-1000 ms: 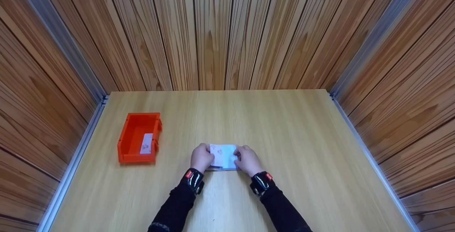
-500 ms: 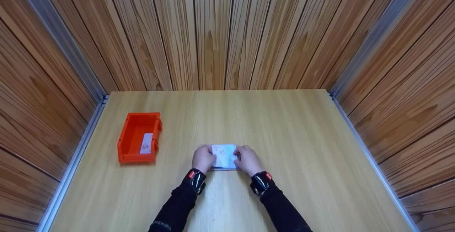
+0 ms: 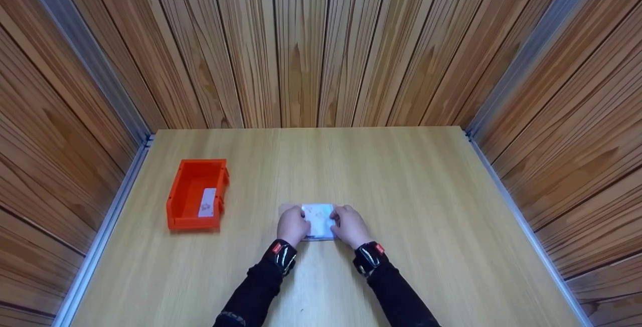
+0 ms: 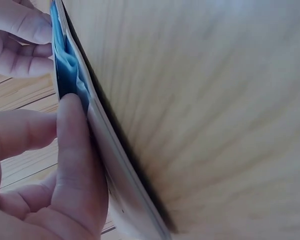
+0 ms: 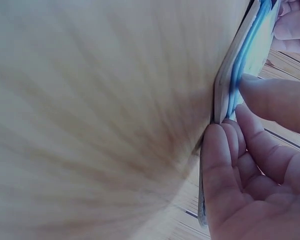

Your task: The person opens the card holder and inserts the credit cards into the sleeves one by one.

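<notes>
A thin folding wallet [image 5: 225,80] with pale covers and a blue inside lies low over the table in front of me. In the head view a white card [image 3: 316,213] with faint pink print overlaps its blue part. My right hand [image 3: 348,224] pinches the wallet's right edge, thumb on the upper face and fingers beneath. My left hand [image 3: 293,224] pinches at the left side of the printed card, its thumb [image 4: 74,130] at the bunched blue lining [image 4: 67,65]. Part of the wallet's pale left side [image 3: 284,208] shows past the left hand; the rest is covered by it.
An orange bin [image 3: 173,206] stands at the left of the wooden table [image 3: 391,176]. A white card [image 3: 207,202] with pink print lies inside it. Wood-panelled walls [image 3: 301,56] with grey metal rails [image 3: 103,61] enclose the table at the back and sides.
My left hand has moved right toward the right hand, and the printed card has slid right over the blue part. The wallet's pale left side now shows behind the left hand. The right hand stays put.
</notes>
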Motion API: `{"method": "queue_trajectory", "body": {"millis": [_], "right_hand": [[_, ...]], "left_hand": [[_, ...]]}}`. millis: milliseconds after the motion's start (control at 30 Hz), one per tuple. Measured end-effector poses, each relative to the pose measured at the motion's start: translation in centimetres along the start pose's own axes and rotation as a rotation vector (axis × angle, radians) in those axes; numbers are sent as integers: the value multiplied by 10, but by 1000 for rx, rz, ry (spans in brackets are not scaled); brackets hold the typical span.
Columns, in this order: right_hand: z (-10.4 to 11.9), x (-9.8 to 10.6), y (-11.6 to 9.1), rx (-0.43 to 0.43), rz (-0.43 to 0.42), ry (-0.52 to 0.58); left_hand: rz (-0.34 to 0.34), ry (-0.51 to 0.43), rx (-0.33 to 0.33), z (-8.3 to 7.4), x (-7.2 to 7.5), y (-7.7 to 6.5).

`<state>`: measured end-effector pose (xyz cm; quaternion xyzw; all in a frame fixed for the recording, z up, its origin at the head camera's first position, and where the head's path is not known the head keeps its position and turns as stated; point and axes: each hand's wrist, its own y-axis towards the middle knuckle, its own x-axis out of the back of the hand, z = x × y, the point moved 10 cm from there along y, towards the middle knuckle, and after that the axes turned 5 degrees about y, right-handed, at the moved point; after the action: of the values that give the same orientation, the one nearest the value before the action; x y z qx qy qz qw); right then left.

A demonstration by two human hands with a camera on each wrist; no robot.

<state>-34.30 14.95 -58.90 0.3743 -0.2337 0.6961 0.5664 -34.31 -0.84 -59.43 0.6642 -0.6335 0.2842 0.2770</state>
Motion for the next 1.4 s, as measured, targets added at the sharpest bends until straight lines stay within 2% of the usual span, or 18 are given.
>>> {"method": "queue_trajectory", "body": {"millis": [400,800,1000,1400], "right_hand": [[-2,-1,0,-27,10,1],[4,2,-1,48,-8,-2],[3,2,-1,27,-5,0],[2,1,-1,12,-7,1]], "left_hand": [[1,-16,-32,-6,-5,-1],[-24,53,-163,-19,-6,-5],[23,64,-153,-18,-11,-4],[41,49,-141,-19,-13,-3]]}}
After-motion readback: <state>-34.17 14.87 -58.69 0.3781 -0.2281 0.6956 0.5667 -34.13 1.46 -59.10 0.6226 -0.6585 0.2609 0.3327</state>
